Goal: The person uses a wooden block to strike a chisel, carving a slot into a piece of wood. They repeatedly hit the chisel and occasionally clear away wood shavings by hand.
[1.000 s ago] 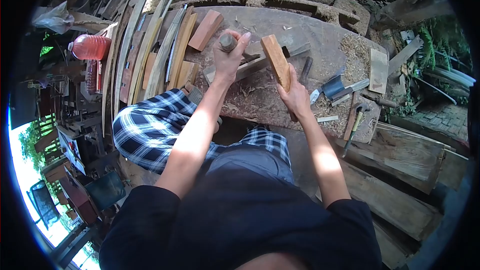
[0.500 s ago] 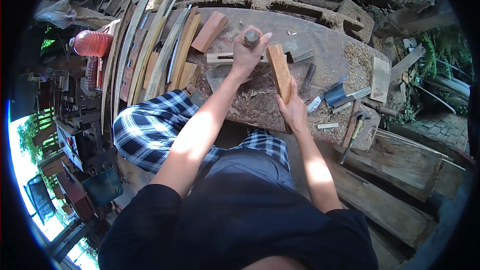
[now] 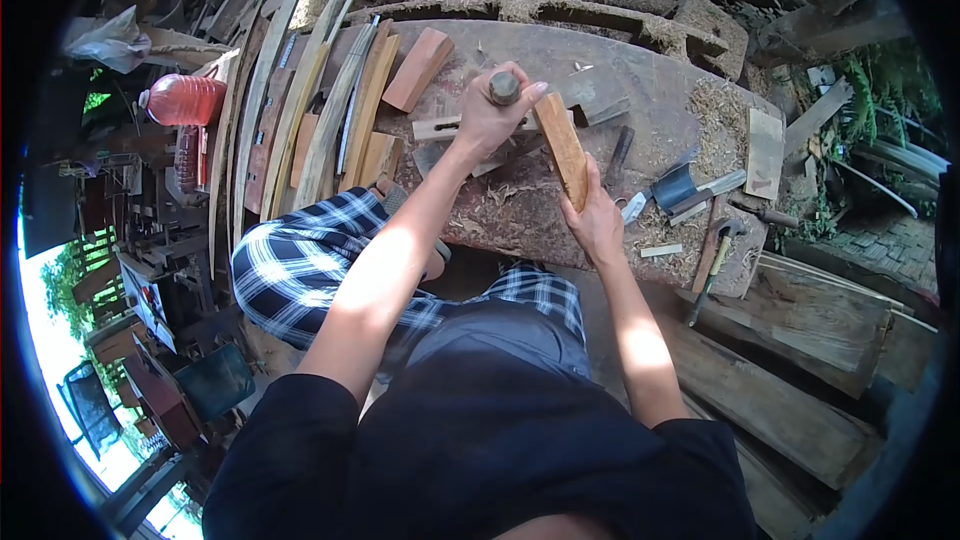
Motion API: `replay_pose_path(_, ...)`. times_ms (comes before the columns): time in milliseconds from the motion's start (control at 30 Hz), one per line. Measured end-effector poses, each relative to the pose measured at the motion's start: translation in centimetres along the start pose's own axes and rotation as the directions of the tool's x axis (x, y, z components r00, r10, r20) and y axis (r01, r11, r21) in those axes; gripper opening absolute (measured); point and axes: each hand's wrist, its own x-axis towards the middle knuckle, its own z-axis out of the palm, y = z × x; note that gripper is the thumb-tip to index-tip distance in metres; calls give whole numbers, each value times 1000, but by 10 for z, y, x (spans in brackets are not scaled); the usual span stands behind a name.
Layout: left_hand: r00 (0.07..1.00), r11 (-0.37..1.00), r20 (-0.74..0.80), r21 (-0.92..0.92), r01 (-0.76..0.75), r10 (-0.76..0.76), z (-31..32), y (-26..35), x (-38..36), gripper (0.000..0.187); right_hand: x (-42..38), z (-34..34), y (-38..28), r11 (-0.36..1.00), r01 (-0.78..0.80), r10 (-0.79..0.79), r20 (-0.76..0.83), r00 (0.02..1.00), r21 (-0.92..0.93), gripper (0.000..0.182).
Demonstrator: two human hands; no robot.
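Observation:
My left hand is wrapped round an upright tool handle with a round, worn end pointing up at the camera; its lower part is hidden. Beneath that hand lies a pale slotted wooden piece on the workbench. My right hand grips the lower end of a brown wooden block, which slants up toward the left hand. The block's upper end is close to my left thumb. A dark short bar lies to the right of the block.
Long wooden strips and a reddish block lie on the left. At right are a blue curved piece, a hammer, a flat board and wood shavings. A pink bottle stands far left.
The view has shifted slightly. Both hands keep their grips, and the block has tilted a little, with its lower end slightly further right.

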Motion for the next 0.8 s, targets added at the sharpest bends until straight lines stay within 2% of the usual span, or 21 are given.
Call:
replay_pose_path(100, 997, 999, -81, -43, 3, -6, 2, -5, -9, 24, 2, -2, -3, 1000, 2, -2, 8, 1000, 20, 88)
replay_pose_path(167, 973, 987, -231, -158, -26, -12, -2, -11, -7, 23, 3, 2, -3, 1000, -16, 16, 0, 1000, -3, 87)
replay_pose_path(400, 974, 985, -227, -168, -29, -10, -10, -1, -1, 22, 3, -3, -9, 1000, -20, 20, 16, 1000, 21, 85)
replay_pose_path(500, 977, 994, -214, -107, -19, -4, -8, 1, 2, 22, 3, -6, -11, 998, -59, 59, 60, 996, 9, 84)
replay_pose_path(600, 988, 995, -154, -96, -32, 17, -9, 7, 4, 23, 3, -5, -11, 999, -40, 39, 35, 999, 23, 84)
replay_pose_path(667, 998, 998, -59, -67, 12, -16, -8, 13, 0, 24, 1, -5, -13, 999, -37, 36, 23, 999, 26, 84)
replay_pose_path(800, 995, 998, -96, -60, -20, 14, 2, 5, 1, 24, 2, -8, -13, 999, -37, 36, 32, 999, 22, 84)
